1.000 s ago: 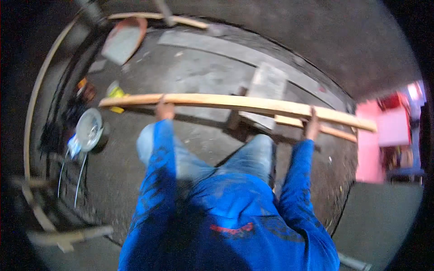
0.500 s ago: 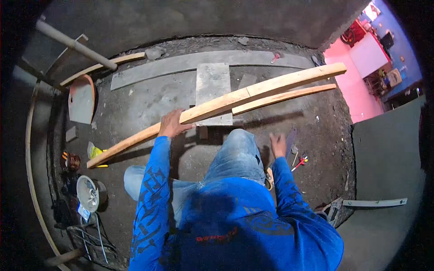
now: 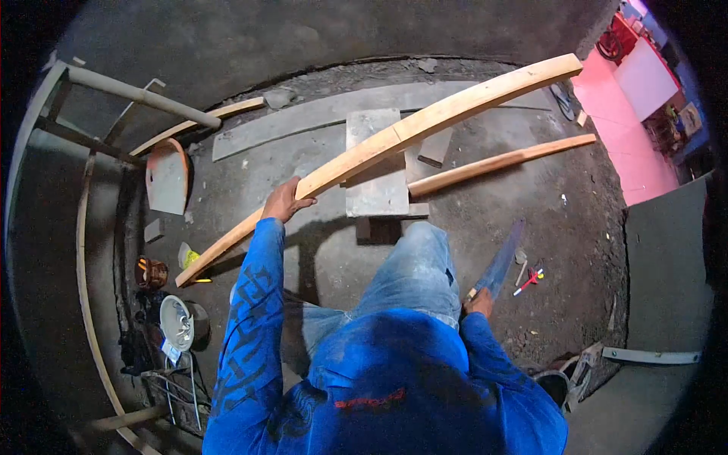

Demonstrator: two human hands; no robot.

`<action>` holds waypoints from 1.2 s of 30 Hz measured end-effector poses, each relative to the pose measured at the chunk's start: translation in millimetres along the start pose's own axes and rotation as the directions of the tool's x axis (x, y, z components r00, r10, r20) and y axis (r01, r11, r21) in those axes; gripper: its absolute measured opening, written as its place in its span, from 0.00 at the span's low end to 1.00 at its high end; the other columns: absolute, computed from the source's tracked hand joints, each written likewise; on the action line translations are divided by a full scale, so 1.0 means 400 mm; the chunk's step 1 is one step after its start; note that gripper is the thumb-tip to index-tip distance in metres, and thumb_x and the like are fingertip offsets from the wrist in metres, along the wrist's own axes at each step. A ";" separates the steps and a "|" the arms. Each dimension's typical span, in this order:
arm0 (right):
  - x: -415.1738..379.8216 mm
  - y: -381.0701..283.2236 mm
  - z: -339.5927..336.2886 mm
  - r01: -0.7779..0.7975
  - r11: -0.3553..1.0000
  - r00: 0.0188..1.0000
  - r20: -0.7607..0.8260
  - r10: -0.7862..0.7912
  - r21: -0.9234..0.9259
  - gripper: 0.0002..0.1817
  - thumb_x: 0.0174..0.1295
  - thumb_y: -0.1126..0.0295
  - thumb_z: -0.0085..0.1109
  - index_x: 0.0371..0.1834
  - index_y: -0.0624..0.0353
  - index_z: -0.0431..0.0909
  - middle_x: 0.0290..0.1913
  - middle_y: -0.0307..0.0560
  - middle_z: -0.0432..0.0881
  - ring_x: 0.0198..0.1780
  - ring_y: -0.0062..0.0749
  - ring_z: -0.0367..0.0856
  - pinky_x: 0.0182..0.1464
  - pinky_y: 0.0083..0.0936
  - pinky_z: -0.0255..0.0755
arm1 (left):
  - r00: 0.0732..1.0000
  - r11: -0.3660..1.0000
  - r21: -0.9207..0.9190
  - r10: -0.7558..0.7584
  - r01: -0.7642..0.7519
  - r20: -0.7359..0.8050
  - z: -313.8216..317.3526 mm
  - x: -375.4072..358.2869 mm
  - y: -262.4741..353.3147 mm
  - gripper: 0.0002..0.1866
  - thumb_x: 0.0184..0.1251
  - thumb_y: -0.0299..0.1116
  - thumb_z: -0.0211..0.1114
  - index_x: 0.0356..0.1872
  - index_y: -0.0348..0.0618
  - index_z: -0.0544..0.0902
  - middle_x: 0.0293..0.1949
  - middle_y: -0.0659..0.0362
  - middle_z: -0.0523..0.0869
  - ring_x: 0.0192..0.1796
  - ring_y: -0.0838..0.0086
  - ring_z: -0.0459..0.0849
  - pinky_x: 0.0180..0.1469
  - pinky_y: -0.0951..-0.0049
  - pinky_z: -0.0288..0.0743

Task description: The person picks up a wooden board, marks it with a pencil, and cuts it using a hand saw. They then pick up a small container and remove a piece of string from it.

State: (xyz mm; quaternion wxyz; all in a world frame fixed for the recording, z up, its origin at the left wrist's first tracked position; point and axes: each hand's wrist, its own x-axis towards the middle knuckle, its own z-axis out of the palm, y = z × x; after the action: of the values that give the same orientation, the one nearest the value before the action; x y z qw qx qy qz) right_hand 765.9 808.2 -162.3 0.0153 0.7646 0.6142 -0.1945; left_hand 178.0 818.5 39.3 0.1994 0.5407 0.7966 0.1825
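Note:
My left hand (image 3: 283, 201) grips a long wooden beam (image 3: 356, 155) near its lower left part. The beam runs diagonally up to the right, passing over a grey board (image 3: 379, 193) set on a low support, and a pencil-like line crosses it near the middle. At the right of my knee, my right hand (image 3: 479, 303) is closed round the handle of a handsaw (image 3: 500, 262), whose blade points up and away. A second wooden beam (image 3: 500, 161) lies to the right of the board.
A long grey plank (image 3: 280, 130) lies by the back wall. A red marker (image 3: 525, 283) is on the floor at the right. At the left are a bucket (image 3: 177, 322), a float-like panel (image 3: 167, 182) and metal scaffolding (image 3: 144, 96). A level (image 3: 652, 356) sits lower right.
My right hand has moved down and taken hold of the handsaw. The held beam's right end has risen away from the second beam, and the view has shifted.

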 end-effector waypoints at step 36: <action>-0.204 0.022 -0.058 0.167 0.975 0.985 0.008 -0.170 0.148 0.25 0.54 0.68 0.61 0.57 0.57 0.72 0.50 0.65 0.79 0.55 0.59 0.77 0.56 0.46 0.70 | 0.984 1.000 -0.012 -0.024 0.027 0.174 0.022 -0.006 0.047 0.35 0.46 0.56 0.74 0.49 0.43 0.75 0.47 0.43 0.82 0.52 0.49 0.80 0.52 0.54 0.73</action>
State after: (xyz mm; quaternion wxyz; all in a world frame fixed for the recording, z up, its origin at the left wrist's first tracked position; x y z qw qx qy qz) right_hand 766.7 735.8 -117.0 -0.0513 0.7069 0.6605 -0.2478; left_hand 198.3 823.3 41.7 0.2745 0.5428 0.7817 0.1378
